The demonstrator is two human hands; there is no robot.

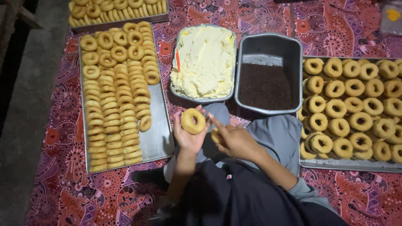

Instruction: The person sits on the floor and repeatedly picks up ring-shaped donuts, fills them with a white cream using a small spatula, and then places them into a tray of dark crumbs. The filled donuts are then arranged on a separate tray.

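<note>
My left hand (188, 136) holds a plain golden ring doughnut (193, 121) upright over my lap. My right hand (234, 140) is beside it, fingers curled around a second doughnut piece (216, 136), forefinger pointing toward the first one. Just ahead of my hands sit a tub of pale yellow cream (206, 60) with an orange stick (178, 60) stuck in it, and a grey metal pan (293, 54) holding dark chocolate sprinkles (264, 86).
A metal tray (157, 140) at my left carries several rows of doughnuts. Another doughnut tray (347, 164) lies at my right, and a third (121, 20) at the far left. All rest on a red patterned cloth (71, 192); bare grey floor (25, 104) runs along the left.
</note>
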